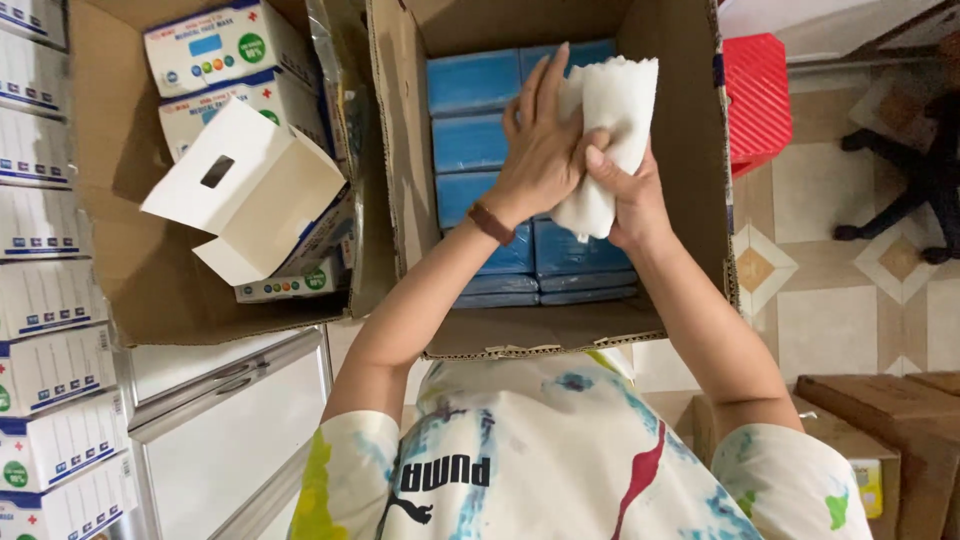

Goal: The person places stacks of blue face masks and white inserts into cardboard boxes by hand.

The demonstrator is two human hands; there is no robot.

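Note:
Both of my hands hold a white stack of folded face masks (608,130) above an open cardboard box (690,200). My left hand (540,140) lies flat against the stack's left side with its fingers stretched upward. My right hand (625,195) grips the stack from below, thumb pressed on its front. Blue wrapped packs (475,130) fill the box beneath my hands in stacked rows. A brown band sits on my left wrist.
A second cardboard box (110,250) at the left holds white mask cartons, with one open empty carton (250,185) lying on top. More white cartons (45,330) are stacked along the left edge. A red plastic stool (755,95) stands at the right on a tiled floor.

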